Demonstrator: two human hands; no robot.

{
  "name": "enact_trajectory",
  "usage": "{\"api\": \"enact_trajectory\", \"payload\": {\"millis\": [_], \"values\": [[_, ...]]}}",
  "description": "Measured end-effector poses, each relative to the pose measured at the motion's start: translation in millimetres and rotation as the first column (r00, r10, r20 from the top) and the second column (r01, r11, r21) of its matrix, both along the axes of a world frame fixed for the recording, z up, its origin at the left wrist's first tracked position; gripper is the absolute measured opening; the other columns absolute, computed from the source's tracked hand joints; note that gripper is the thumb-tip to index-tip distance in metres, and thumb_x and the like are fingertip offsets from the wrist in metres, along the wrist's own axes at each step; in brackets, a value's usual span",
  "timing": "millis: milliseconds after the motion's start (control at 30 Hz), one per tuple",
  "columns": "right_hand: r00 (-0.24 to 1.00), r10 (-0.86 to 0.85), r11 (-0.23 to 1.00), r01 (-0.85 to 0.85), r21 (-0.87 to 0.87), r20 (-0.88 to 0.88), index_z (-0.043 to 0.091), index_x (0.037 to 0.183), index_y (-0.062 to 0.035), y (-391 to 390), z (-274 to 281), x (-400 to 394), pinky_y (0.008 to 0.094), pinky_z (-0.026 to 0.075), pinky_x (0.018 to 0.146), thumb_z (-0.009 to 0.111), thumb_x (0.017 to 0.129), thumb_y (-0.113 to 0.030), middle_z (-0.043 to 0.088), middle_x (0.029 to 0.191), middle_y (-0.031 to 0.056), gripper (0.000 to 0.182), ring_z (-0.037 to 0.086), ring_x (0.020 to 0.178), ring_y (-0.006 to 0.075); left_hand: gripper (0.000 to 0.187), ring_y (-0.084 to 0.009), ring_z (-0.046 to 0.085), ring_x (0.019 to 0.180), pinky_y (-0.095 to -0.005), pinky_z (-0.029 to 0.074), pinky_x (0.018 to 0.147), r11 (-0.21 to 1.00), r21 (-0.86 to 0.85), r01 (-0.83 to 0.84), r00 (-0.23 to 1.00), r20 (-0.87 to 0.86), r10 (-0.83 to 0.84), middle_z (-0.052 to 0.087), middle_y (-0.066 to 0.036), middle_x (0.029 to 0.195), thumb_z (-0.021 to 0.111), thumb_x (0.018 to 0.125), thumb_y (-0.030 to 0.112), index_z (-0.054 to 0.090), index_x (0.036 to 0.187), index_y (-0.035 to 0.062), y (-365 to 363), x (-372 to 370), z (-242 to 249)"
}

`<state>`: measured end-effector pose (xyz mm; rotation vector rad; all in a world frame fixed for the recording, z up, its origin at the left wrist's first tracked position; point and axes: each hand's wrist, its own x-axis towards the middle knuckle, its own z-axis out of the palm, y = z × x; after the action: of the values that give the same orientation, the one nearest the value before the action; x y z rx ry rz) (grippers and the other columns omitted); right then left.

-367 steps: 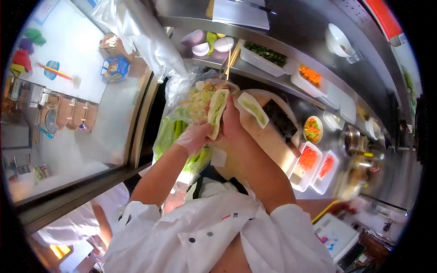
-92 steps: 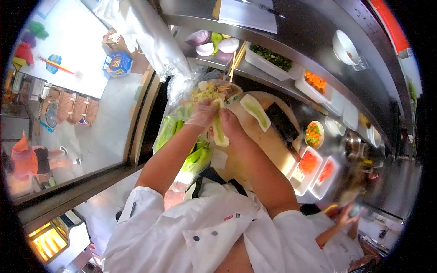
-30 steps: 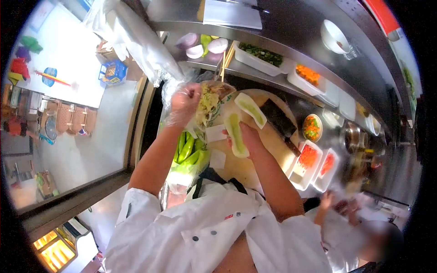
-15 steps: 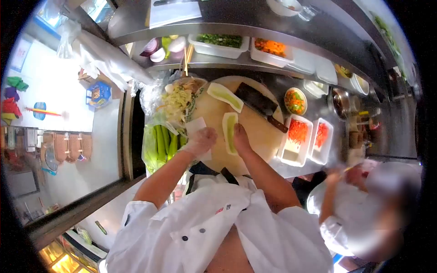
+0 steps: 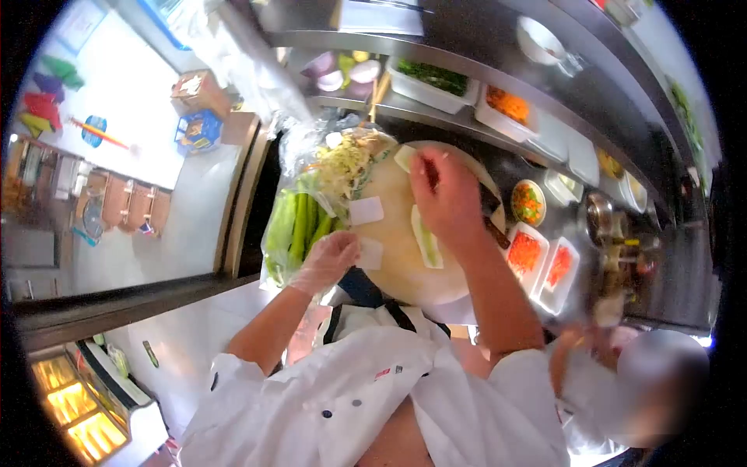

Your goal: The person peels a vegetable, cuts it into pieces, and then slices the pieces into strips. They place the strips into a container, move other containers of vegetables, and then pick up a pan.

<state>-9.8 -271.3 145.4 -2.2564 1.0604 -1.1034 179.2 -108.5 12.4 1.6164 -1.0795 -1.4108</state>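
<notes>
My left hand (image 5: 331, 257), in a clear plastic glove, has its fingers drawn together at the edge of a white square sheet (image 5: 371, 254) on the round cutting board (image 5: 393, 284). Just above lies a second white square (image 5: 366, 210). My bare right hand (image 5: 450, 198), a little blurred, pinches a pale green gourd slice (image 5: 404, 158) at the back of the board and covers most of it. Another pale green slice (image 5: 427, 241) lies below that hand. Behind my right wrist, only part of the cleaver (image 5: 490, 201) and its wooden handle (image 5: 496, 233) shows.
Left of the board are bagged green vegetables (image 5: 302, 226) and a heap of shredded vegetable (image 5: 346, 163). On the right stand a bowl of diced vegetables (image 5: 528, 202) and two tubs of red pieces (image 5: 527, 253). A shelf (image 5: 436, 109) runs behind; a co-worker (image 5: 607, 381) is at right.
My right hand has moved up from the lower slice to the upper one. My left hand stays low by the white squares, with more of the upper square uncovered. The view has turned.
</notes>
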Motion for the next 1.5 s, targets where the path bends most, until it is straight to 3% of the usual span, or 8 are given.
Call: {"api": "enact_trajectory", "payload": {"millis": [133,333,667,767,833,1167,1333,1500], "values": [[0.968,0.157,0.987,-0.151,-0.046,0.194,0.065,0.106,-0.002,-2,77,56,0.0396,0.055,0.074,0.066,0.096,-0.01,0.068,0.093,0.0173,0.013,0.068,0.082,0.035,0.033,-0.0134,0.065,0.088,-0.029,0.054,0.083,0.987,0.07,-0.141,0.982,-0.118,0.149,0.07,-0.006,0.096,0.062,0.1,0.025,0.065,0.117,-0.0028,37,7,4],[0.989,0.102,0.995,-0.102,0.01,-0.102,0.067,0.114,0.0025,-35,-246,120,0.0441,0.053,0.093,0.069,0.089,-0.013,0.069,0.113,0.0232,0.03,0.065,0.108,0.0411,0.034,-0.0142,0.065,0.089,-0.0291,0.053,0.08,0.972,0.137,-0.192,0.978,-0.053,0.201,0.07,-0.006,0.1,0.065,0.099,0.023,0.065,0.119,-0.0033,52,28,60],[0.969,0.123,0.992,-0.127,0.003,0.216,0.066,0.107,-0.0042,-10,45,87,0.0392,0.056,0.074,0.071,0.086,-0.001,0.069,0.1,0.0143,0.022,0.069,0.08,0.0282,0.039,-0.019,0.068,0.098,-0.0334,0.057,0.082,0.963,0.147,-0.228,0.943,-0.213,0.256,0.069,-0.011,0.111,0.065,0.102,0.027,0.06,0.126,-0.0024,51,33,36],[0.796,0.163,0.959,-0.266,0.094,0.583,0.065,0.114,-0.0002,-33,-103,116,0.0414,0.053,0.092,0.068,0.085,0.003,0.068,0.113,0.0188,0.03,0.068,0.103,0.0331,0.04,-0.0188,0.068,0.099,-0.0349,0.057,0.084,0.98,0.098,-0.171,0.957,-0.218,0.189,0.07,-0.012,0.11,0.064,0.102,0.028,0.06,0.127,-0.0027,50,21,43],[0.832,0.156,0.942,0.036,0.332,-0.532,0.056,0.132,0.0038,-18,-212,98,0.0449,0.042,0.111,0.079,0.078,-0.02,0.044,0.147,0.0259,0.063,0.049,0.132,0.0412,0.038,-0.0177,0.068,0.099,-0.0343,0.057,0.084,0.991,0.073,-0.108,0.974,-0.193,0.12,0.07,-0.011,0.11,0.062,0.103,0.028,0.06,0.126,-0.002,49,21,37],[0.922,-0.223,0.889,0.326,0.321,-0.317,0.055,0.133,-0.0008,62,-219,-133,0.0487,0.042,0.108,0.064,0.089,-0.008,0.056,0.132,0.0244,0.046,0.051,0.125,0.042,0.039,-0.0196,0.067,0.093,-0.033,0.056,0.082,0.959,0.155,0.236,0.955,-0.219,-0.2,0.068,-0.01,0.104,0.059,0.105,0.026,0.055,0.13,-0.0037,34,-55,-64],[0.755,-0.405,0.901,0.424,-0.086,-0.516,0.051,0.143,-0.0046,48,-241,-264,0.0493,0.047,0.104,0.062,0.089,-0.005,0.057,0.13,0.0243,0.054,0.052,0.125,0.0419,0.039,-0.0391,0.069,0.092,-0.0495,0.053,0.086,0.839,-0.304,0.452,0.613,0.789,-0.045,0.071,-0.021,0.097,0.055,0.101,0.038,0.064,0.107,0.0011,-17,-117,-183],[0.517,0.073,0.943,0.242,0.227,-0.853,0.029,0.16,-0.0118,5,-205,-279,0.0484,0.048,0.106,0.056,0.093,-0.004,0.05,0.142,0.0255,0.073,0.048,0.133,0.0428,0.05,-0.0387,0.068,0.101,-0.0489,0.053,0.091,0.893,-0.063,0.446,0.393,0.91,-0.132,0.071,-0.021,0.106,0.057,0.097,0.048,0.066,0.109,0.0007,-77,-145,-226]]}}
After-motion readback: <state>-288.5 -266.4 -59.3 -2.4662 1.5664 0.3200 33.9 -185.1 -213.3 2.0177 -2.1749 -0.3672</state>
